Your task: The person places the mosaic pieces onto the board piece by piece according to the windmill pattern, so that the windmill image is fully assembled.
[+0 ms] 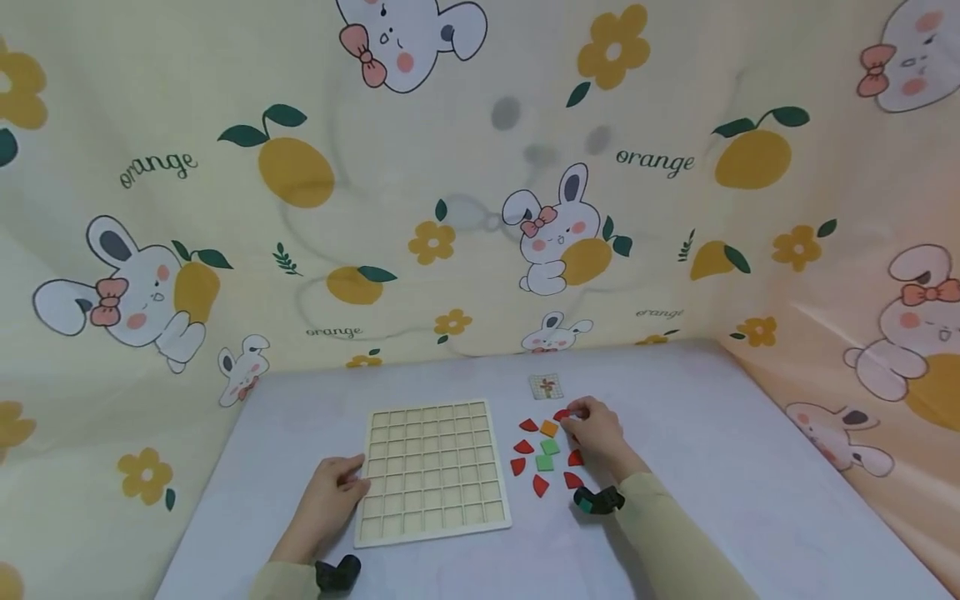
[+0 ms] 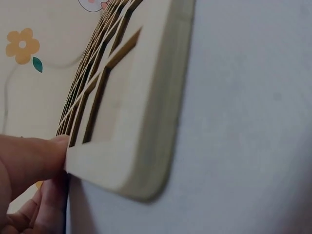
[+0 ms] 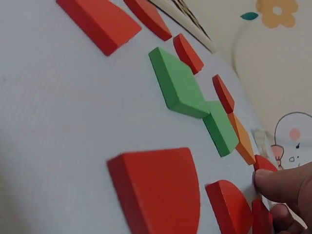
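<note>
Right hand (image 1: 598, 433) pinches a red piece (image 1: 560, 414); left of those fingers (image 3: 278, 185) lies the grid board (image 1: 432, 475) the left hand (image 1: 328, 497) grips.

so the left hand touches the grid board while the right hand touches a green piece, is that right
Wrong colour: the right hand touches a red piece, as the right wrist view shows. The left hand does touch the grid board.
</note>
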Motion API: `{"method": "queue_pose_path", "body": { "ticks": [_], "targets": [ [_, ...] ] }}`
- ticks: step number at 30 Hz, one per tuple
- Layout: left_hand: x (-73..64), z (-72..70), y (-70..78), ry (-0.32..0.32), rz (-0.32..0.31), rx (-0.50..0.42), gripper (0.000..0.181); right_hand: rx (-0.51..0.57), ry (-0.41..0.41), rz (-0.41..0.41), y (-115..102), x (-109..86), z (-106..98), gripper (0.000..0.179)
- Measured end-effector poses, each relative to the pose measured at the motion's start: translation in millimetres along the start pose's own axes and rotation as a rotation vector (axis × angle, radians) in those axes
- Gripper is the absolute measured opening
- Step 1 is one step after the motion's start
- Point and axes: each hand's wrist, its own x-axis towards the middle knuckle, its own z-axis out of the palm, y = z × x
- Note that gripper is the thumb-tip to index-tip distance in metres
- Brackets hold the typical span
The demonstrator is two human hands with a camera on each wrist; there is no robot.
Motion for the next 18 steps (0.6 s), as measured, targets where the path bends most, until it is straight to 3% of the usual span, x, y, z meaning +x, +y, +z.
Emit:
{"method": "queue_pose_path", "body": {
  "ticks": [18],
  "targets": [
    [1.9, 0.4, 0.4, 0.005, -0.022, -0.027, 0.052, 0.145, -0.019, 0.002, -13, -5.5, -4, 0.027]
  ]
}}
